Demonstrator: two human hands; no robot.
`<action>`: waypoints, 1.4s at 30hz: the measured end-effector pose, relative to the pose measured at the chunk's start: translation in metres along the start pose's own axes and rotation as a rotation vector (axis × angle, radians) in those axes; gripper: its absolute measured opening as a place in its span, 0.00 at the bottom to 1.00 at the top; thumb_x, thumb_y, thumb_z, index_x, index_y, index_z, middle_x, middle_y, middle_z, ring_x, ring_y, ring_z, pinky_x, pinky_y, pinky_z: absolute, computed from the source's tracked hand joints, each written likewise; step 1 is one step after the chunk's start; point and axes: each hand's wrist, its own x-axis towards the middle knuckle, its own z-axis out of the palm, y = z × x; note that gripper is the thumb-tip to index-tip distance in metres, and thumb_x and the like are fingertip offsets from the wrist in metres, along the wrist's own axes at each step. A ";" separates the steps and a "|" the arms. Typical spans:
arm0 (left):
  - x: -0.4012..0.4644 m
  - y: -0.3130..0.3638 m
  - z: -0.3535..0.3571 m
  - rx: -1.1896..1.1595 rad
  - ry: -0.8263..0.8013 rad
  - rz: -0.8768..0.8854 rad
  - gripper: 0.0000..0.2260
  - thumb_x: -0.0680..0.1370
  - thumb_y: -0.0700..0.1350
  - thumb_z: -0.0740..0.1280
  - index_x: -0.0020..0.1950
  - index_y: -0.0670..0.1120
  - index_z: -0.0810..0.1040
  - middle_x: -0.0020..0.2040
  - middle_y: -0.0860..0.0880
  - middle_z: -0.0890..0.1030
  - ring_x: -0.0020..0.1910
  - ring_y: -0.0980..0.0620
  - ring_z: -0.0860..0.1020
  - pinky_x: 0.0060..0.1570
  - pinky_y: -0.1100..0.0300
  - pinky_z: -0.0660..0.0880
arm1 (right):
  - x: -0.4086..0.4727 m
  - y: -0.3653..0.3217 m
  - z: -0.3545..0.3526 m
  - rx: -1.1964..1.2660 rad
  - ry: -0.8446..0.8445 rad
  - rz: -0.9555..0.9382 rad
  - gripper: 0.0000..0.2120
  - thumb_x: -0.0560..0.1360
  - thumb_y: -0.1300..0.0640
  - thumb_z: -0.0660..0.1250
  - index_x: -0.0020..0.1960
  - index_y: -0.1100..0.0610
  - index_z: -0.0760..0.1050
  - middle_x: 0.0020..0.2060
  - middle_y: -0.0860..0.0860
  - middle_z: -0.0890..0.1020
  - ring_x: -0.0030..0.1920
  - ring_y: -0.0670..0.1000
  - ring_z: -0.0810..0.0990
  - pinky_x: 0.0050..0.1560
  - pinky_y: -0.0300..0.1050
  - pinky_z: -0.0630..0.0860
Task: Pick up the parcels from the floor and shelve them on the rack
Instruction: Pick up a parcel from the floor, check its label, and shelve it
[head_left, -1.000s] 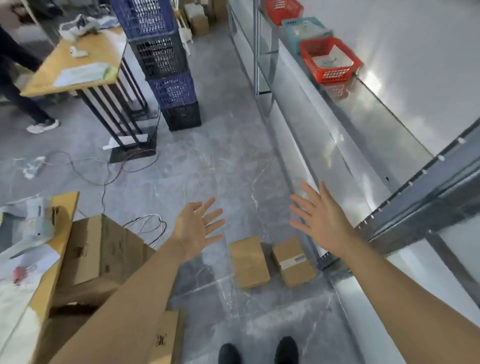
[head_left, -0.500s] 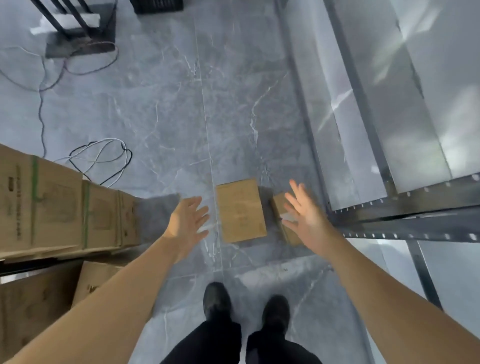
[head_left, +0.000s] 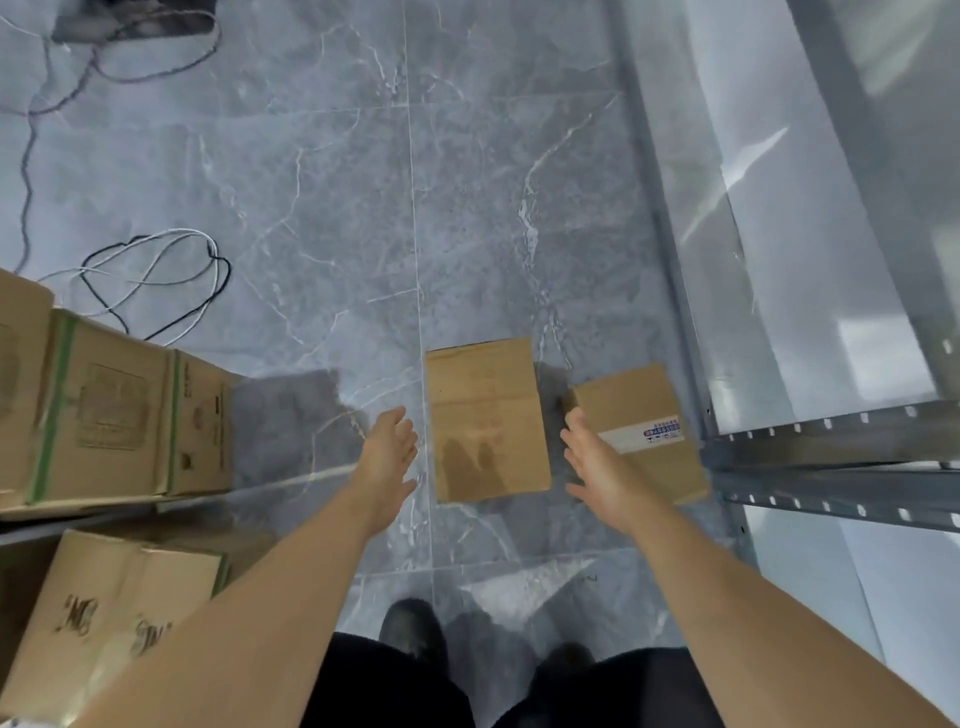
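Observation:
Two brown cardboard parcels lie on the grey marble floor in front of my feet. The plain parcel (head_left: 488, 418) lies between my hands. The labelled parcel (head_left: 639, 421), with a white sticker, lies to its right against the grey metal rack (head_left: 831, 457). My left hand (head_left: 389, 457) is open, just left of the plain parcel and apart from it. My right hand (head_left: 597, 467) is open in the gap between the two parcels, covering the labelled parcel's left edge. Neither hand holds anything.
Large cardboard cartons (head_left: 114, 415) are stacked on my left, with another carton (head_left: 104, 623) lower down. Loose black and white cables (head_left: 150, 275) coil on the floor beyond them. The rack's shiny shelf (head_left: 810, 260) runs along the right. My black shoes (head_left: 415, 629) stand below the parcels.
The view has tilted further down and closer to the floor. Both hands have dropped toward the parcels and now flank the plain one; the right hand no longer covers most of the labelled parcel.

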 end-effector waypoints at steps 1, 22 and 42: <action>0.008 -0.004 0.001 0.009 0.003 -0.007 0.32 0.85 0.63 0.52 0.86 0.51 0.56 0.87 0.50 0.57 0.85 0.50 0.57 0.82 0.40 0.52 | 0.013 0.004 0.000 -0.013 0.012 0.015 0.36 0.83 0.32 0.49 0.85 0.48 0.52 0.86 0.48 0.55 0.84 0.52 0.57 0.79 0.59 0.61; -0.017 -0.030 0.026 0.056 0.126 -0.032 0.14 0.87 0.56 0.54 0.61 0.51 0.75 0.65 0.44 0.76 0.62 0.44 0.74 0.62 0.47 0.71 | 0.020 -0.003 0.023 -0.251 0.129 -0.093 0.27 0.87 0.42 0.48 0.83 0.50 0.60 0.84 0.51 0.59 0.82 0.56 0.60 0.81 0.55 0.59; -0.461 0.218 0.038 -0.010 -0.023 0.465 0.15 0.87 0.46 0.57 0.66 0.50 0.82 0.56 0.52 0.89 0.59 0.49 0.83 0.55 0.51 0.77 | -0.485 -0.260 0.005 -0.131 0.249 -0.745 0.14 0.83 0.52 0.67 0.67 0.45 0.70 0.64 0.44 0.80 0.67 0.48 0.78 0.66 0.56 0.77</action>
